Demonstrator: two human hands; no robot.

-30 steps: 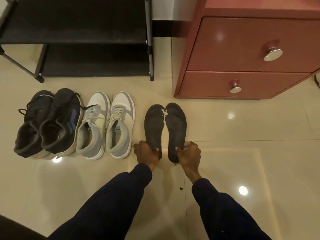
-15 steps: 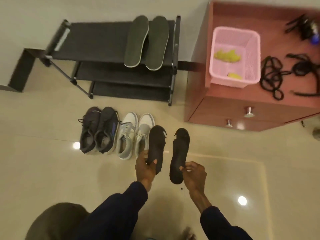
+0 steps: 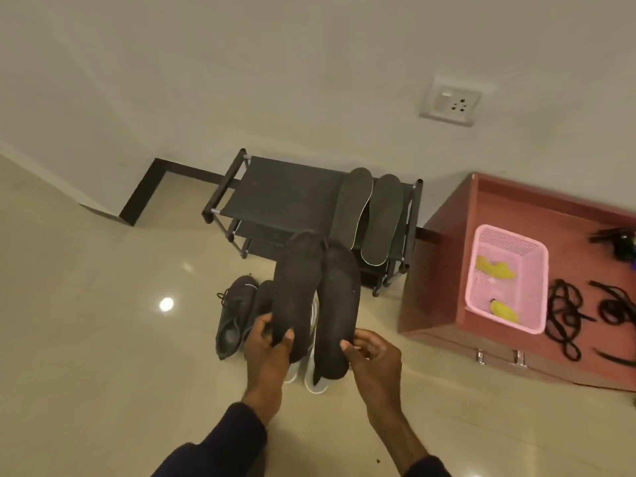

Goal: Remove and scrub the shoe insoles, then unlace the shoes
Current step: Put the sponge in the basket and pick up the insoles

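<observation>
The left hand (image 3: 272, 342) and right hand (image 3: 375, 356) each hold one of the insoles (image 3: 296, 287) by the heel, side by side, toes pointing away at a shoe rack (image 3: 285, 194) beyond, where a second pair of insoles (image 3: 354, 204) lies on the top shelf's right end. On the floor (image 3: 103, 339), one pair of sneakers (image 3: 234, 318) sits left of the left hand and another pair (image 3: 318, 385) beneath both hands. Right of the right hand stands a cabinet (image 3: 437, 270) bearing a basket (image 3: 512, 244), with laces (image 3: 564, 315) right of it.

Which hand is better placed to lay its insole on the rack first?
Probably the left: the left hand holds the left insole toward the rack's bare part. The right insole, in the right hand, points at the pair lying there.
</observation>
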